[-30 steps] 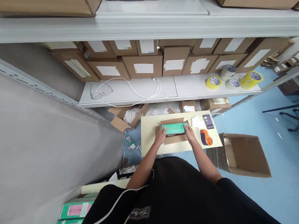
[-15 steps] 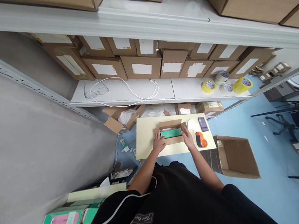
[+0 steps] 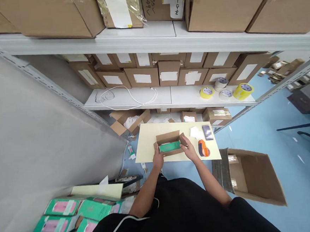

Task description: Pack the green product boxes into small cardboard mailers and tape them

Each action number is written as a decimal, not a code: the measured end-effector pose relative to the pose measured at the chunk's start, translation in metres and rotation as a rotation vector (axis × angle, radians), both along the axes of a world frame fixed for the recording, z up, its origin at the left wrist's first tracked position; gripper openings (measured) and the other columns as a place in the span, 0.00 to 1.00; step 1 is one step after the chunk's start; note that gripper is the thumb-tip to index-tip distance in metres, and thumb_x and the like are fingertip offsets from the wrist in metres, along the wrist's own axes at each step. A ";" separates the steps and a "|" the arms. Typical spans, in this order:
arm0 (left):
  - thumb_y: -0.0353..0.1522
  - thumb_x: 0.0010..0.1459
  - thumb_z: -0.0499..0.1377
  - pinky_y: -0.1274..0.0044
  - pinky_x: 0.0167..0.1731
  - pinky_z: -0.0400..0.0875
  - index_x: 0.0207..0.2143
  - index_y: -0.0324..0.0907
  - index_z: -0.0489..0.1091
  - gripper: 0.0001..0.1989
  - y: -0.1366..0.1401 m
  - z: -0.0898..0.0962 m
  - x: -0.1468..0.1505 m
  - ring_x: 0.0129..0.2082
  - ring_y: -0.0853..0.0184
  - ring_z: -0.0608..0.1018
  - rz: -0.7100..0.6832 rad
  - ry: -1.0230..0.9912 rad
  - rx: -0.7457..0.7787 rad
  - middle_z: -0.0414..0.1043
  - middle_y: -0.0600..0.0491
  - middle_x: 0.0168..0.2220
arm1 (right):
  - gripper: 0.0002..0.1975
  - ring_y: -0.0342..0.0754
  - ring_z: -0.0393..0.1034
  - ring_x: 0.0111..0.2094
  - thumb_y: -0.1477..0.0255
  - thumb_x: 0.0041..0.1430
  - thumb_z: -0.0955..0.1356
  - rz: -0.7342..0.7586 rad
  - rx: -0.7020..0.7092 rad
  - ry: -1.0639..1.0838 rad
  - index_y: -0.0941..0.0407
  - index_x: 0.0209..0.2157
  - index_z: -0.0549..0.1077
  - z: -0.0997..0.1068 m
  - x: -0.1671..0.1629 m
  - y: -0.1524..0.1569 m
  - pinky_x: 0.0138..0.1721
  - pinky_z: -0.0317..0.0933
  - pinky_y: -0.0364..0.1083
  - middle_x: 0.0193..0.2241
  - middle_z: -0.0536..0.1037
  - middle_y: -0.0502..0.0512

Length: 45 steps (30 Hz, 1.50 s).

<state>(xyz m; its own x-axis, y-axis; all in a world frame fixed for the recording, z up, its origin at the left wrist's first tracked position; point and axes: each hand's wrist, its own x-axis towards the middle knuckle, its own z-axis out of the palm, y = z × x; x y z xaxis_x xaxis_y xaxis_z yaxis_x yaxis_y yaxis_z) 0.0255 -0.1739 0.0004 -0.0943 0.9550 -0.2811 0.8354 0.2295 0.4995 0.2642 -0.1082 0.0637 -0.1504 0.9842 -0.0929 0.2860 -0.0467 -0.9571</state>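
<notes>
An open cardboard box (image 3: 168, 136) rests on the pale yellow table (image 3: 146, 138). A slim green box (image 3: 170, 146) lies lengthwise in its opening, tilted slightly up at the right end. My left hand (image 3: 158, 159) is closed around the cardboard box's left end, its thumb by the front flap. At the other end my right hand (image 3: 189, 150) grips the right side flap, with its thumb at the tip of the green box. An orange and dark blue tape dispenser (image 3: 203, 148), white paper (image 3: 195, 132) and a dark, pixelated item (image 3: 207, 132) lie right of my right hand.
Behind the table, a white shelf (image 3: 159, 98) holds tape rolls (image 3: 226, 94), a white cable (image 3: 132, 96) and glasses (image 3: 106, 96) before stacked cartons. A large open carton (image 3: 254, 176) stands on the floor at right. Green boxes (image 3: 62, 206) are piled at lower left beside the wall.
The view has shifted. The cardboard box and both hands sit slightly further left on the table, and the box is turned a little. My left thumb has slid off the green box's edge.
</notes>
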 end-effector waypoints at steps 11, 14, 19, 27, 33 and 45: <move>0.33 0.67 0.57 0.61 0.73 0.56 0.41 0.48 0.81 0.11 -0.193 0.046 0.045 0.77 0.56 0.52 0.296 0.078 0.004 0.48 0.58 0.77 | 0.32 0.57 0.49 0.75 0.54 0.66 0.67 0.411 -0.002 -0.018 0.46 0.69 0.65 -0.007 0.016 -0.061 0.71 0.55 0.64 0.74 0.57 0.57; 0.33 0.66 0.58 0.60 0.74 0.54 0.43 0.49 0.82 0.11 -0.229 0.058 0.053 0.77 0.57 0.51 0.410 0.078 -0.004 0.52 0.59 0.76 | 0.31 0.58 0.51 0.74 0.54 0.67 0.66 0.523 0.030 -0.021 0.46 0.69 0.66 0.005 0.004 -0.074 0.69 0.58 0.64 0.74 0.58 0.57; 0.32 0.66 0.59 0.57 0.71 0.60 0.40 0.43 0.80 0.09 -0.278 0.059 0.056 0.76 0.52 0.55 0.579 0.099 0.256 0.47 0.53 0.77 | 0.31 0.60 0.54 0.73 0.55 0.68 0.66 0.687 0.209 -0.032 0.51 0.68 0.68 0.031 -0.040 -0.096 0.72 0.52 0.64 0.72 0.61 0.62; 0.30 0.67 0.60 0.58 0.68 0.65 0.39 0.43 0.79 0.06 -0.402 0.073 0.036 0.74 0.52 0.59 0.729 0.151 0.513 0.40 0.49 0.79 | 0.27 0.59 0.59 0.71 0.57 0.69 0.66 0.970 0.396 0.056 0.50 0.66 0.70 0.074 -0.155 -0.200 0.72 0.52 0.66 0.69 0.67 0.61; 0.31 0.66 0.61 0.58 0.66 0.67 0.39 0.44 0.80 0.06 -0.559 0.098 0.028 0.71 0.51 0.65 1.000 0.155 0.508 0.48 0.49 0.77 | 0.26 0.58 0.60 0.71 0.58 0.69 0.67 1.211 0.392 0.126 0.50 0.65 0.71 0.088 -0.240 -0.353 0.67 0.61 0.61 0.69 0.67 0.61; 0.28 0.63 0.62 0.58 0.65 0.69 0.35 0.45 0.79 0.06 -0.721 0.068 -0.002 0.69 0.53 0.65 1.337 0.149 0.371 0.59 0.51 0.72 | 0.27 0.59 0.61 0.70 0.66 0.63 0.71 1.543 0.584 -0.287 0.55 0.62 0.73 0.040 -0.416 -0.556 0.68 0.59 0.57 0.69 0.66 0.66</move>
